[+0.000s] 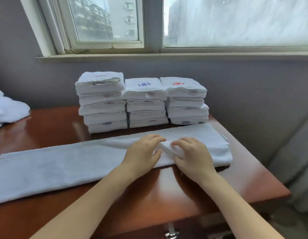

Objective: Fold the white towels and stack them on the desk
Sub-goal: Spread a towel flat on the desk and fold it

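I'm in a plain room that looks like hotel housekeeping. My worktop point(167, 187) is a polished red-brown desk with a drawer pull point(171, 232). It sits under a window point(106, 19) facing apartment blocks point(92, 19), and stacks point(103, 102) of logo-stitched white towels line the grey wall point(253, 87).

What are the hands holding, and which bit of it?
The left hand and the right hand both pinch the long white towel lying across the desk. They hold it at a raised fold to the right of its middle.
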The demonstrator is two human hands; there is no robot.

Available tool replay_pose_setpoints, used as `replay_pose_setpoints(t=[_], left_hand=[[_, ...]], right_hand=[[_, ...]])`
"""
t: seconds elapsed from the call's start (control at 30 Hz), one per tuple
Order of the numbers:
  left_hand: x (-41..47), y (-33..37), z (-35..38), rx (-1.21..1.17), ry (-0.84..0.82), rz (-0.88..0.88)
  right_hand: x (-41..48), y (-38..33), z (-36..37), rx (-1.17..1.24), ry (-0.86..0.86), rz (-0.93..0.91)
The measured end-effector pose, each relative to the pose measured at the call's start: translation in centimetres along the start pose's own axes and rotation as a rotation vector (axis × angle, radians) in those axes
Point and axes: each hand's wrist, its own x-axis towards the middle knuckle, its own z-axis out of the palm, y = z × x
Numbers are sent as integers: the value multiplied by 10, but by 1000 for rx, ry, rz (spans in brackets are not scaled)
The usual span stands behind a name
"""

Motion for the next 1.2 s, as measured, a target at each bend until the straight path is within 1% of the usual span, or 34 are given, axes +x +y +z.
replay_pose_setpoints(t=[0.1,0.17,0.27,0.4,0.5,0.57,0.63,0.8,0.97,1.1,1.17,1.2], left_hand=[[11,9,11,14,-53,40],[17,12,16,-3,-85,32],[25,10,19,23,-100,-8],[39,12,22,56,-56,-86],[53,17,26,92,-33,-132],[61,17,31,106,-19,-142],[66,15,35,106,-20,-144],[81,9,40,145,13,-137],[99,2,39,181,-6,-119],[105,-1,49,243,40,-110],[104,-2,54,198,90,-83],[102,-3,56,165,127,-60]], right_hand=[[-6,10,-7,-5,0,55],[-9,19,-14,-10,15,108],[-11,38,-30,-16,132,212],[-9,57,-45,-11,296,343],[-2,71,-49,114,463,449],[5,82,-50,237,493,517],[14,90,-47,261,437,520],[47,103,-41,200,354,458],[80,122,-43,12,197,423],[89,132,-31,-142,69,433],[89,133,-27,-192,52,441],[88,132,-26,-225,76,428]])
